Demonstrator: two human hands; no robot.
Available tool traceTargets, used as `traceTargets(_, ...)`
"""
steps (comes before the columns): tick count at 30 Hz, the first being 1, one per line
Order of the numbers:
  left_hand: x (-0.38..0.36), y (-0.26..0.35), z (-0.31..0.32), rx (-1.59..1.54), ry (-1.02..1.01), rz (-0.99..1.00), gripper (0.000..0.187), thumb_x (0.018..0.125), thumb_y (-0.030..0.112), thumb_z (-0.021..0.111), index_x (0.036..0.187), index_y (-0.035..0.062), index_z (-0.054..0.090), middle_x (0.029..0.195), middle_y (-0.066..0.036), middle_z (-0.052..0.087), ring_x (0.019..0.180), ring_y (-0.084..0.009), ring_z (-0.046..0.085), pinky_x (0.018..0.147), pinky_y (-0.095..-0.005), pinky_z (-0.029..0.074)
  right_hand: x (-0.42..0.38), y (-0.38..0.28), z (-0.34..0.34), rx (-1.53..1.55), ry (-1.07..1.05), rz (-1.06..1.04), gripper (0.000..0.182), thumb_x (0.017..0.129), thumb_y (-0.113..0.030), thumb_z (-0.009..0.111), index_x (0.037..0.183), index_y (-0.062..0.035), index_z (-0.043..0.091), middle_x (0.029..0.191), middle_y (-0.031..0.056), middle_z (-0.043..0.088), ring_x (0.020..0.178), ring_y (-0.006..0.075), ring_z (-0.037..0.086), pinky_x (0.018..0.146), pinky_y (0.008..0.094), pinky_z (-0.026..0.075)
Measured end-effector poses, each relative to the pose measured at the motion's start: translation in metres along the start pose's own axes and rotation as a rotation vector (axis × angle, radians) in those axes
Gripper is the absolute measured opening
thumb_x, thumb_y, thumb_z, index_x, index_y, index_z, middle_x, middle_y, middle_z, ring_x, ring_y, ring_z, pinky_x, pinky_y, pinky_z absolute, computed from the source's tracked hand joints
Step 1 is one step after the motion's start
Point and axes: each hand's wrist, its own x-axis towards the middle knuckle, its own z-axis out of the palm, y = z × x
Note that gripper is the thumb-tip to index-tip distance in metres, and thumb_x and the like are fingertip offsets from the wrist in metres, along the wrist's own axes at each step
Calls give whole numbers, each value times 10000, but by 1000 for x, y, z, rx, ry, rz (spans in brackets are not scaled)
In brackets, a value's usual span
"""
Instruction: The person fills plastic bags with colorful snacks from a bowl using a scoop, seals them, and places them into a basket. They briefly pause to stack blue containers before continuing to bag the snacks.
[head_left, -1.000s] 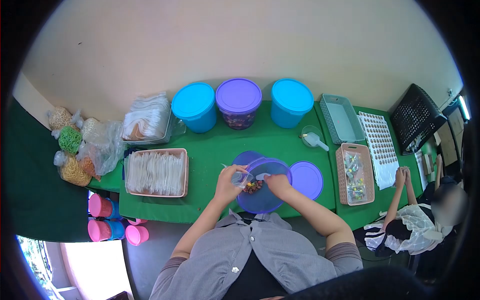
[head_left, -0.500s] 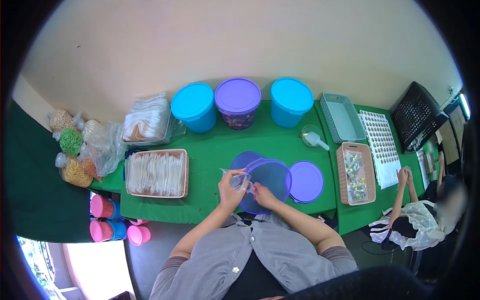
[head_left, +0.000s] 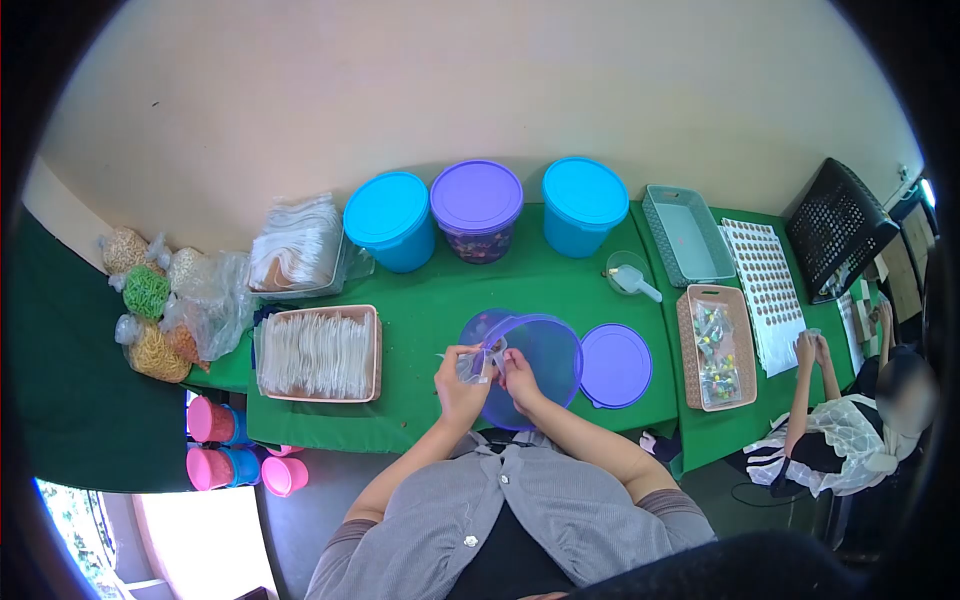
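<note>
Above the near rim of an open purple tub (head_left: 555, 350), both hands meet on a small clear plastic bag (head_left: 472, 369). My left hand (head_left: 460, 392) is closed round the bag's body. With thumb and fingers pinched, my right hand (head_left: 521, 382) grips the bag's other end. What the bag holds is too small to make out. The tub leans on its side toward me, and its round purple lid (head_left: 616, 366) lies flat to the right of it.
Left stands a pink basket (head_left: 377, 355) of upright white packets. Two blue lidded tubs (head_left: 390, 215) and a purple one (head_left: 477, 200) line the wall. A scoop (head_left: 640, 281) rests in a clear bowl. At right, a pink basket (head_left: 745, 350) holds filled bags; a co-worker (head_left: 840, 440) sits beyond.
My right hand has shifted slightly left and up, closer to my left hand. Both still hold the bag, which is now bunched between them. The view has tilted a little.
</note>
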Motion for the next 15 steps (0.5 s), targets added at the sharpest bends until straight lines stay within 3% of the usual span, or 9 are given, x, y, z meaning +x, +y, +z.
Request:
traceTargets(5, 1, 2, 1, 1, -5, -22, 267, 724, -48, 678, 950, 7, 548, 953, -134, 697, 881, -168, 664, 800, -298, 512, -1, -4, -6, 118, 17, -84, 247, 1039, -279, 344, 1023, -85, 496, 717, 29, 559, 566, 80, 432, 521, 222, 370)
traceTargets(15, 11, -10, -6, 53, 96, -64, 277, 716, -1, 707, 944, 15, 551, 863, -111, 685, 798, -166, 663, 735, -297, 513, -31, -34, -8, 71, 32, -140, 231, 1038, -254, 359, 1006, -76, 503, 683, 18, 555, 519, 54, 406, 476, 193, 331)
